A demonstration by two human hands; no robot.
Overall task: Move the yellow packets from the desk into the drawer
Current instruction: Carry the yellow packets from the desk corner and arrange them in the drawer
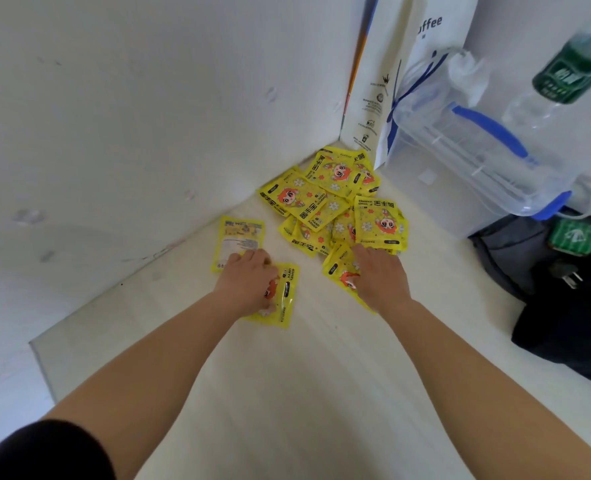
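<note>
Several yellow hand-warmer packets (335, 202) lie heaped in the far corner of the pale desk (287, 393). My left hand (249, 282) curls its fingers round one loose packet (285, 299) in front of the heap; another packet (240, 237) lies face down just beyond it. My right hand (380, 275) lies palm down on a packet (339, 268) at the heap's near edge, its thumb hooked against the packet's edge. No drawer is in view.
White walls close the desk's left and far sides. A white paper bag (391, 81) stands in the corner. A clear plastic box with a blue handle (477, 161) and a bottle (571, 71) stand at the right, a dark bag (564, 289) in front of them.
</note>
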